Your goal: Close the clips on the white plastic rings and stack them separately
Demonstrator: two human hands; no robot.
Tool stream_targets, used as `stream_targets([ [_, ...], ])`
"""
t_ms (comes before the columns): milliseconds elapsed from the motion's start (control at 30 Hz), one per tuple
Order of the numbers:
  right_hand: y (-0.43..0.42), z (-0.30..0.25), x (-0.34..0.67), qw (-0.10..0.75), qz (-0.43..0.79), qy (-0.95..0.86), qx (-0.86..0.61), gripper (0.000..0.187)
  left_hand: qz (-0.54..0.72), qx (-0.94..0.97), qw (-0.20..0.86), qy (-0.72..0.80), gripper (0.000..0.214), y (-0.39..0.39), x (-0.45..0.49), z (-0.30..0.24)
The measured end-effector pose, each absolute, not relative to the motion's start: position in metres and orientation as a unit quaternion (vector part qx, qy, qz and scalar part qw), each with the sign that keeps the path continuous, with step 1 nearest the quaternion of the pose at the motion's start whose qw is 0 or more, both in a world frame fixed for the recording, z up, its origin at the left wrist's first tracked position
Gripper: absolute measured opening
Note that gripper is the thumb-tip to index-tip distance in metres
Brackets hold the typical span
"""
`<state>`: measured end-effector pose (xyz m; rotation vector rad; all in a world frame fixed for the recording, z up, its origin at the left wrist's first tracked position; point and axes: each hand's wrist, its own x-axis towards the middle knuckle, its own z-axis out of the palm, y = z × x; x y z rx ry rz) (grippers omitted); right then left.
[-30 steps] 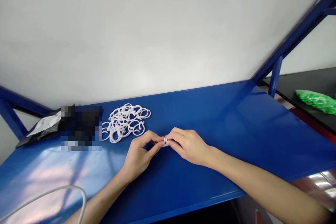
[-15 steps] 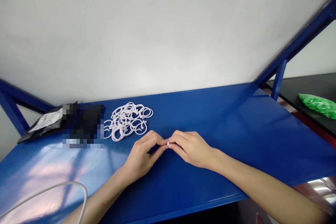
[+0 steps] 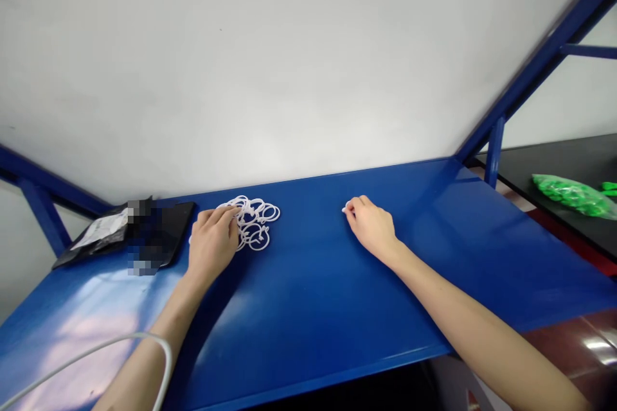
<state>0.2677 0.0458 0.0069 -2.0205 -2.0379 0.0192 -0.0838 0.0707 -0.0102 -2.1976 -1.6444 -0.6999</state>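
Observation:
A heap of white plastic rings (image 3: 255,225) lies on the blue shelf (image 3: 313,295), left of centre. My left hand (image 3: 212,241) rests on the left side of the heap, its fingers curled down onto the rings. My right hand (image 3: 370,226) is out on the shelf to the right of the heap, fingers pinched on a small white ring (image 3: 344,209) that barely shows at the fingertips.
A black packet with a white label (image 3: 120,234) lies at the left end of the shelf. Blue frame posts (image 3: 494,148) rise at the right and left. A green bag (image 3: 571,192) lies on a dark table at far right. A white cable (image 3: 120,347) loops at bottom left.
My hands were together at mid-shelf on one white ring. They have parted: the left went to the ring heap, the right moved farther back and right with the ring.

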Motion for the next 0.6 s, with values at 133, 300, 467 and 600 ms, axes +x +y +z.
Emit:
stream_targets([
  [133, 0.051, 0.010, 0.276, 0.114, -0.023, -0.664, -0.739, 0.026, -0.227, -0.764, 0.146, -0.587, 0.032, 0.073, -0.091, -0.012],
  [300, 0.042, 0.015, 0.264, 0.124, -0.031, -0.688, -0.714, 0.030, -0.218, -0.767, 0.144, -0.586, 0.031, 0.074, -0.092, -0.013],
  [467, 0.030, 0.014, 0.248, 0.114, -0.013, -0.736, -0.668, 0.031, -0.206, -0.763, 0.150, -0.593, 0.027, 0.071, -0.088, -0.012],
  [600, 0.025, 0.012, 0.242, 0.115, 0.004, -0.765, -0.634, 0.028, -0.215, -0.740, 0.202, -0.604, 0.025, 0.066, -0.084, -0.004],
])
